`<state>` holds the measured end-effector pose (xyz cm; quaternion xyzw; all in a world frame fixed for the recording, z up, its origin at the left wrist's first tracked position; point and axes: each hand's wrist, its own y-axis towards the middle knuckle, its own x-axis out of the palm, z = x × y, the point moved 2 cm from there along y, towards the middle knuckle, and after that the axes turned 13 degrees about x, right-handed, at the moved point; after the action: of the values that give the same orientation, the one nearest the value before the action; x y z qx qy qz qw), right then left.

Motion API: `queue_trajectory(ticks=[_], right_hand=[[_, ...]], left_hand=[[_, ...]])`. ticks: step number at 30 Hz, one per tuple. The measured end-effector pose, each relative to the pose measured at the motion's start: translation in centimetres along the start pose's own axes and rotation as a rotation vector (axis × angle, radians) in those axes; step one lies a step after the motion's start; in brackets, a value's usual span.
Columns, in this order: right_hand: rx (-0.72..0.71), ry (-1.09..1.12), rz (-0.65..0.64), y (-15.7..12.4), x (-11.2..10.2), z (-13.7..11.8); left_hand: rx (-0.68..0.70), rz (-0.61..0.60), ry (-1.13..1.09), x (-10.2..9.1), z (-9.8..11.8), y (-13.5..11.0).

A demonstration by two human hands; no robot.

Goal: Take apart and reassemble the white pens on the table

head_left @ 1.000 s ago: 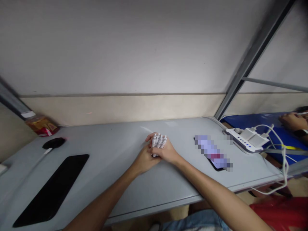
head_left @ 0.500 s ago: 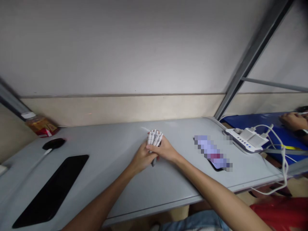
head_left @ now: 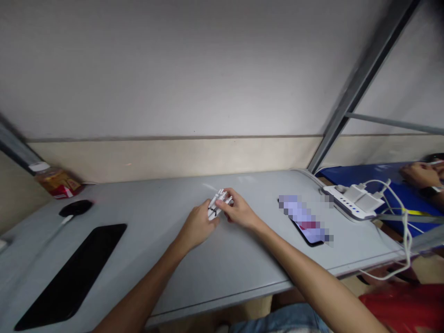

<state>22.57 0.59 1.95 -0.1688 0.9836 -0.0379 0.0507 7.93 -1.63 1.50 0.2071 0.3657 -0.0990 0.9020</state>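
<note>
At the far left of the frame, a capped bottle (head_left: 57, 181) with a red label leans against a metal post (head_left: 15, 145). Just below it lies a round black disc (head_left: 75, 208) with a white cable (head_left: 45, 243) running toward the lower left. A long black slab (head_left: 72, 277) rests flat on the gray surface (head_left: 166, 199) in the lower left.

Near the middle of the frame, the left hand (head_left: 198, 226) has its fingers clamped on the lower end of a white bundle (head_left: 218, 203) of slim pieces, which tilts up and to the right above the surface. The right hand (head_left: 241, 212) meets it from the right, thumb across the bundle and the other fingers curled behind, clamped on its upper part; some fingertips are hidden.

Right of centre, a phone (head_left: 303, 224) with a lit, pixelated screen lies slanted on the surface. Farther right, a white power strip (head_left: 348, 206) carries plugged-in chargers and looping cables. At the right edge, another person's hand (head_left: 421, 175) is over a blue tabletop (head_left: 364, 173), above red cloth (head_left: 409, 307) in the lower right corner.
</note>
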Motion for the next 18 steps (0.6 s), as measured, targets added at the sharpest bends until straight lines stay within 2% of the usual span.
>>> queue_trajectory(ticks=[4,9,14,18], right_hand=[[-0.018,0.008,0.006,0.8,0.1,1.3],[0.042,0.063,0.012,1.5,0.6,2.4],[0.010,0.081,0.006,1.7,0.7,2.7],[0.025,0.045,-0.035,1.8,0.5,2.6]], left_hand=[[-0.022,-0.018,0.179,0.2,-0.3,-0.2],[-0.040,-0.054,0.306,1.1,-0.4,-0.6],[0.024,-0.070,0.124,1.1,-0.2,-0.9],[-0.022,-0.123,-0.034,0.1,-0.7,-0.7]])
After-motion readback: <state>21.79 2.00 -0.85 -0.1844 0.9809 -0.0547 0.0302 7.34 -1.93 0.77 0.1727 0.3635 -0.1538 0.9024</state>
